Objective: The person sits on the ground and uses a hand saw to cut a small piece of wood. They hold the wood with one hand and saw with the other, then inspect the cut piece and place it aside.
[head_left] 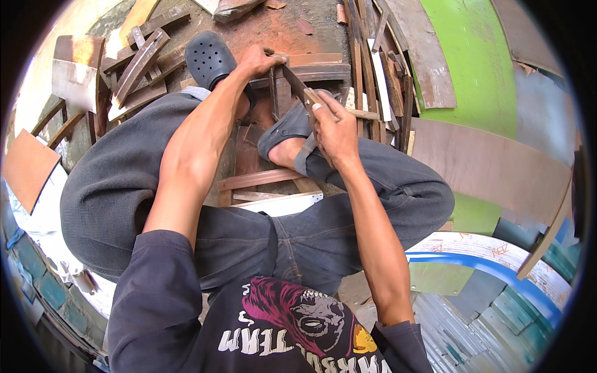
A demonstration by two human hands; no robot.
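Observation:
My right hand (336, 127) is wrapped round the wooden handle of what looks like a handsaw (293, 82). Its dark blade slants up and left toward my left hand; its teeth cannot be made out. Ahead of me, my left hand (260, 61) is closed on the end of a piece of wood (280, 96), beside the blade's far end. The fingers partly hide that end. Behind the blade lies a dark wooden block (320, 71). My feet, in dark clogs (211, 59), stand on either side of the work; the right clog (287, 130) is under the saw.
Long wooden strips (367, 74) are stacked to the right of my hands. Short offcuts (140, 68) lie piled at the left. A small wooden frame (261, 180) rests between my legs. Reddish dust (280, 31) covers the ground ahead. A green board (476, 56) and brown panel (491, 161) lie right.

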